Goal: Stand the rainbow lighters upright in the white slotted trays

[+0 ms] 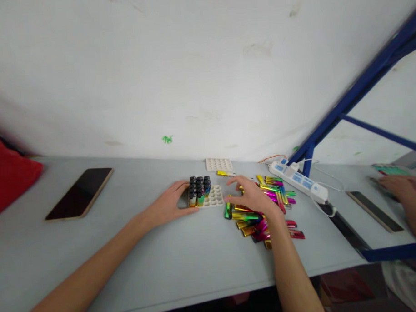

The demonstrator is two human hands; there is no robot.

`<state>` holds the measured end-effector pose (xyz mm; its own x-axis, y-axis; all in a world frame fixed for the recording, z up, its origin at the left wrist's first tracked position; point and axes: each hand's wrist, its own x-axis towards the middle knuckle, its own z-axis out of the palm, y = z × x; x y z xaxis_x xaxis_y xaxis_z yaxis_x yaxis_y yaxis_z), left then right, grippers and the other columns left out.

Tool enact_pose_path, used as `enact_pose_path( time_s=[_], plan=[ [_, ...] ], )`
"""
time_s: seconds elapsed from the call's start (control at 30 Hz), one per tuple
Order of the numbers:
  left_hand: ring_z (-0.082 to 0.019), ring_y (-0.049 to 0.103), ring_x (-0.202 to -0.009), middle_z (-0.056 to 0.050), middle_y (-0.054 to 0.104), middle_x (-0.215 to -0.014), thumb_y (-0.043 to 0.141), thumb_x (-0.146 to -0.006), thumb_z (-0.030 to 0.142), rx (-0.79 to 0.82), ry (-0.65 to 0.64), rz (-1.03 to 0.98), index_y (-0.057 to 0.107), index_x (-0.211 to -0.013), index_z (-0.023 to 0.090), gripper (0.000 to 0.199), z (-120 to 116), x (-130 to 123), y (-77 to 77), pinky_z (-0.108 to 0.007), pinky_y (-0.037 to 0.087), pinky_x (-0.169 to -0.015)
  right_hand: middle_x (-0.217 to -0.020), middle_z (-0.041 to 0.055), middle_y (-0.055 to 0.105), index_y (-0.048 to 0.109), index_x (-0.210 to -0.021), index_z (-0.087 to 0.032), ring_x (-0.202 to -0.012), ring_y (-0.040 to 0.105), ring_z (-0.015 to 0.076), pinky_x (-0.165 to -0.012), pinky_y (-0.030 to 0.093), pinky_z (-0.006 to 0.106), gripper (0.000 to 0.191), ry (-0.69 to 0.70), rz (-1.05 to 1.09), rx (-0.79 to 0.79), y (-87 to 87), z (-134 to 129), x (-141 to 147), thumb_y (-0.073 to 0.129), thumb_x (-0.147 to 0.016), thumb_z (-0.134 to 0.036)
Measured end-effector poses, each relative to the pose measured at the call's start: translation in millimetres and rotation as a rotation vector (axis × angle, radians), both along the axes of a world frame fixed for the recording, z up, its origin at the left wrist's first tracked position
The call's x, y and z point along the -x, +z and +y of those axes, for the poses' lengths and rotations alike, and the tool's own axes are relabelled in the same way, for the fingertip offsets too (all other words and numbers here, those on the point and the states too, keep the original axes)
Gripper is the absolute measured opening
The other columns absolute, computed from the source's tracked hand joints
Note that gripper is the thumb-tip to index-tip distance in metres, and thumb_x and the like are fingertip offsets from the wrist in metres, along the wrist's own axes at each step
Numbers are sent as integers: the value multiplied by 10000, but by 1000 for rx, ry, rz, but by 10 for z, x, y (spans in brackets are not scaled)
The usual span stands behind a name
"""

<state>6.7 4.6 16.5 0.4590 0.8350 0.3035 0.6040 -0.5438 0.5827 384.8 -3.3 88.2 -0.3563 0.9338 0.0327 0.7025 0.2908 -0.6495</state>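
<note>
A white tray with round holes [215,197] lies on the grey table, its left part filled with upright black-topped lighters [197,193]. My left hand [169,205] rests at the tray's left edge, thumb and fingers spread around its corner, beside the lighters. Over the left side of a loose pile of shiny coloured lighters [246,216] is my right hand [248,195], its fingers apart and curved, with nothing visible between them. A single yellow lighter [222,173] lies behind that hand. Another white holed tray [218,164] sits by the wall.
A dark phone [80,193] and a red cloth item [10,174] are at the left. At the right stand a white power strip [299,180] with cables and a blue metal frame [329,124]. Beyond it are another phone [373,210] and another person's hands [400,185].
</note>
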Motion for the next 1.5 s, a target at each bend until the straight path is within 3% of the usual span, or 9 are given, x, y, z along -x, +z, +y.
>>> enact_pose_path(
  time_s=[0.13,0.2,0.47,0.63,0.9,1.0,1.13,1.3,1.5],
  plan=[
    [-481,782,-1635,-173,821,-1747,935,-1003,900,4,-3,-11,822,-1581,285,851,-5,9,-1,-630,604,-1474,-1608,165,787,826,-1610,-273,-1527,741,421,-1320,610,600,961,65,-112,70,2,-93,20,1257,-776,-478],
    [-486,776,-1642,-180,815,-1753,921,-1003,918,8,-2,-12,822,-1585,284,867,-2,14,-6,-639,599,-1477,-1587,164,765,800,-1666,-271,-1573,709,434,-1346,589,621,1032,84,-169,95,-20,-114,75,1268,-762,-440],
    [-497,782,-1626,-195,817,-1762,914,-996,926,9,7,7,831,-1624,256,922,44,58,-14,-653,616,-1455,-1474,83,647,877,-1455,-268,-1236,799,281,-1241,686,529,648,-42,-32,-36,-131,-7,132,1185,-887,-306],
    [-499,794,-1618,-215,815,-1763,921,-1005,885,28,-29,23,842,-1613,233,896,70,99,32,-647,614,-1460,-1277,89,740,901,-1077,-251,-1179,826,291,-1067,758,465,243,-134,159,-138,-173,124,192,1106,-964,-318],
    [-487,805,-1606,-183,837,-1735,952,-993,880,1,-3,14,851,-1613,266,880,49,93,32,-643,635,-1445,-937,66,887,646,-856,-297,-943,933,346,-955,816,550,798,-368,799,84,-233,179,299,1144,-689,-897],
    [-492,809,-1594,-179,842,-1726,957,-995,872,-2,-2,4,857,-1605,273,861,38,87,31,-652,640,-1440,-912,31,867,728,-927,-287,-989,936,334,-1030,821,567,806,-324,968,150,-236,166,380,1172,-634,-892],
    [-484,810,-1588,-165,851,-1710,961,-999,862,6,-14,-3,864,-1580,288,822,29,82,53,-648,642,-1439,-1240,93,973,940,-1211,-283,-1111,937,317,-1100,789,532,726,-255,1032,242,-215,116,483,1158,-748,-797],
    [-491,823,-1570,-182,855,-1698,978,-990,842,3,-6,3,864,-1576,268,829,15,74,66,-651,653,-1424,-1345,109,980,990,-1209,-277,-1224,908,327,-1192,755,537,706,-221,1133,334,-253,70,596,1193,-718,-742],
    [-484,795,-1617,-182,825,-1752,939,-1020,854,9,-11,6,845,-1603,262,836,6,73,39,-636,620,-1460,-1128,88,928,920,-1291,-259,-769,716,198,-792,687,383,695,-226,1042,253,-290,82,659,980,-941,-857]
  ],
)
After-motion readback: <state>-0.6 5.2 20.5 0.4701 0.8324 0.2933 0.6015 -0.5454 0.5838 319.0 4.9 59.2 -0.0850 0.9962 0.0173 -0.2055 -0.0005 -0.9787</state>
